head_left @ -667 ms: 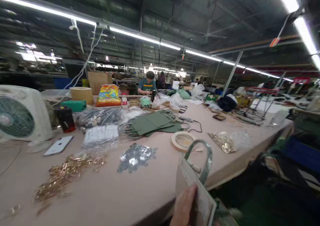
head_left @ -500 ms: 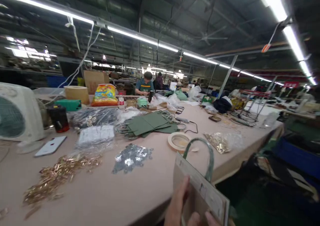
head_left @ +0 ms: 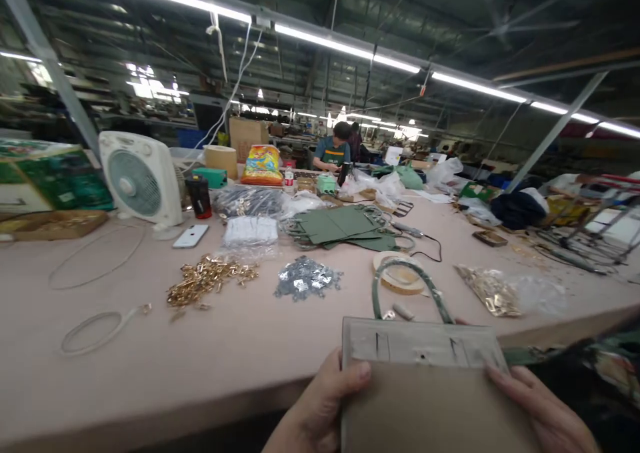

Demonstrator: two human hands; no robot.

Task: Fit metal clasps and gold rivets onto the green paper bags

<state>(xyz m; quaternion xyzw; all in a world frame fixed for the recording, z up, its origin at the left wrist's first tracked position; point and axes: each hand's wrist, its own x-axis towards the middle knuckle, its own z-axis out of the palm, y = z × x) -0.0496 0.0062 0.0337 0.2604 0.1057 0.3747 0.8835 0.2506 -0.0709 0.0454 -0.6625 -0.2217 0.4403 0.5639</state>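
A flat bag panel (head_left: 425, 399) with a green looped handle (head_left: 376, 293) is held in front of me at the table's front edge. Its brownish back faces me, with a paler strip along the top and small dark slits in it. My left hand (head_left: 325, 399) grips the left side, thumb on the face. On the right side my right hand (head_left: 540, 406) holds it the same way, its other fingers partly hidden behind. Just beyond the handle lie a roll of tape (head_left: 385, 266), gold metal fittings (head_left: 205, 279) and a pile of grey metal plates (head_left: 305, 276).
Green panels (head_left: 340, 226) are stacked mid-table beside a corded tool (head_left: 407, 229). A fan (head_left: 143, 179), a phone (head_left: 191, 235) and a dark cup (head_left: 199, 196) stand or lie at left. A bag of metal parts (head_left: 493, 293) lies right. A person (head_left: 333, 149) works across the table.
My view has swung left, bringing the whole fan into sight. The bag panel has turned from edge-on to face me, and both hands now show clearly at its sides.
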